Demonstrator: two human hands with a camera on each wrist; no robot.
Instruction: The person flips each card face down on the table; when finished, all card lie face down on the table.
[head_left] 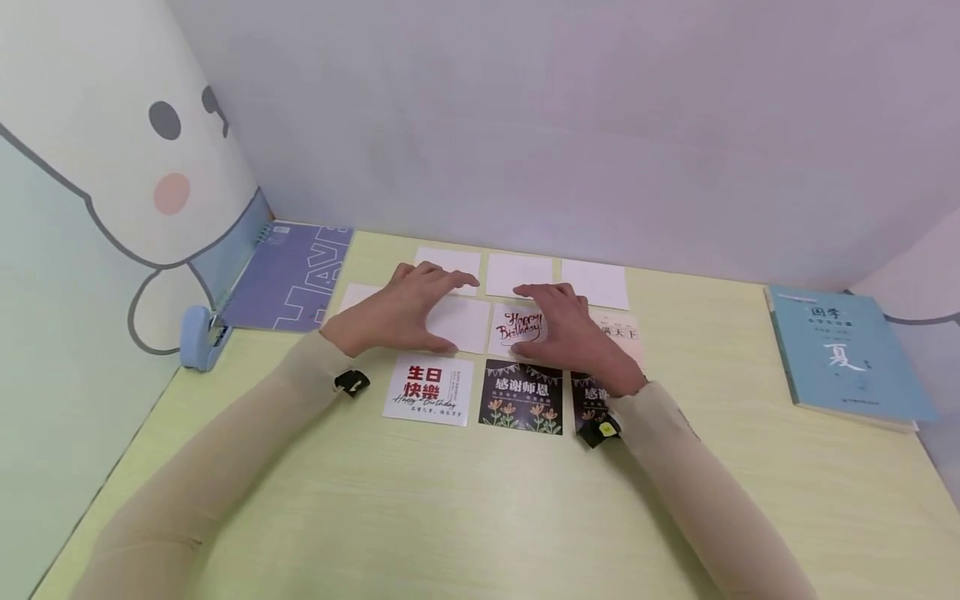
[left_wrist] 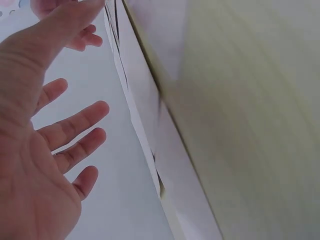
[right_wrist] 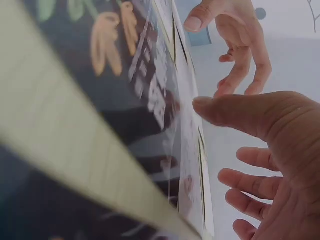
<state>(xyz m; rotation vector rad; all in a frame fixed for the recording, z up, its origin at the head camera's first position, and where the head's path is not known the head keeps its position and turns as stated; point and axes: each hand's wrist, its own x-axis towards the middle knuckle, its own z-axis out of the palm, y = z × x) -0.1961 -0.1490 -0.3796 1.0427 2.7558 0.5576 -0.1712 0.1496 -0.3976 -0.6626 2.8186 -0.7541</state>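
White and flat, the "Happy Birthday!" card (head_left: 516, 325) is lying in the middle row, its right side disappearing behind the right hand (head_left: 573, 333). Its left edge is running just beside a blank white card (head_left: 468, 323), while narrow strips of tabletop (head_left: 450, 517) are separating it from a second blank card (head_left: 520, 273) above and a black floral card (head_left: 521, 398) below. Broader tabletop is stretching from the lowest row toward the viewer and rightward to a blue book (head_left: 851, 358); a purple spiral notebook (head_left: 288, 275) is bordering the left. The right hand is gaping wide, fingers and thumb curving apart and gripping nothing; whether its thumb is touching the card, I cannot tell. The left hand (head_left: 397, 312) is likewise spreading wide, holding nothing. Both palms are facing inward, and beige sleeves (head_left: 225, 433) are slanting in from the lower corners.
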